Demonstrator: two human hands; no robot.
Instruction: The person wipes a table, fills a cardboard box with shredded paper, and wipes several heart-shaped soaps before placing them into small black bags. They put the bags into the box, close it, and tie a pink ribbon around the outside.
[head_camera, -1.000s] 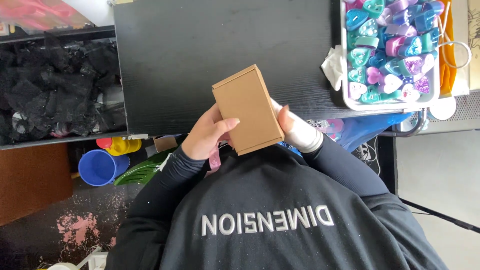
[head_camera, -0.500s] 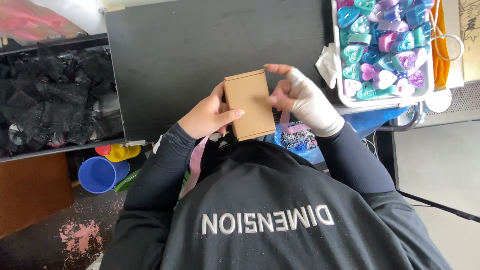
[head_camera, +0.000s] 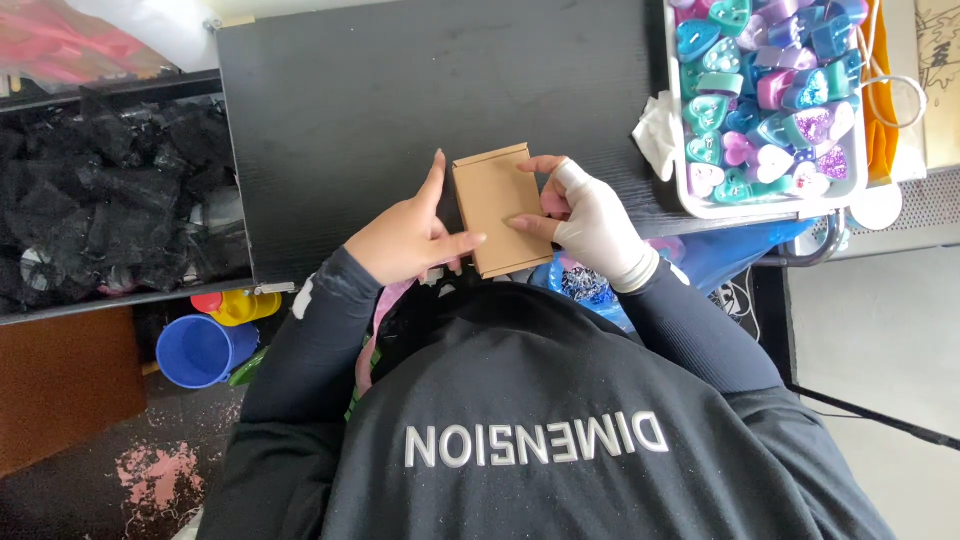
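Note:
A small flat brown cardboard box (head_camera: 497, 205) lies at the near edge of the black table (head_camera: 340, 100), partly overhanging it. My left hand (head_camera: 405, 238) is bare and holds the box's left side, with the thumb across its lower face. My right hand (head_camera: 592, 220), in a white glove or wrap, pinches the box's right edge with its fingertips. Something small and pink shows between those fingers, too hidden to identify.
A white tray (head_camera: 690, 205) of several heart-shaped blue, teal and pink pieces (head_camera: 760, 90) stands at the table's right, with a crumpled white tissue (head_camera: 660, 135) beside it. A bin of black material (head_camera: 100, 200) is at left. A blue cup (head_camera: 200, 350) and yellow toy (head_camera: 240, 305) lie below.
The box has come down from a raised, tilted hold to lie flatter at the table edge. My right hand has shifted onto its right edge.

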